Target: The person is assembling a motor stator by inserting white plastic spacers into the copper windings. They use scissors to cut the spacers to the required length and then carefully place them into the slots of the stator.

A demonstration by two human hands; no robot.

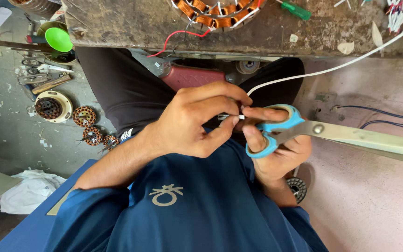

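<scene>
My left hand (192,119) pinches the end of a thin white sleeve (332,69) between thumb and fingers, just in front of my chest. The sleeve runs from my fingertips up and away to the right. My right hand (278,156) has its fingers through the blue handles of a pair of scissors (276,130). Its forefinger also touches the sleeve's end. The long metal blades (374,140) point to the right, and I cannot tell whether they are apart. The two hands meet at the sleeve tip.
A worn workbench (131,23) lies ahead with a copper-wound stator (215,11), a red wire (178,36) and a green screwdriver (297,10). On the floor to the left are a green funnel (58,38), tools, several small stators (85,116) and a white cloth (29,191). Dark wires (378,119) lie at the right.
</scene>
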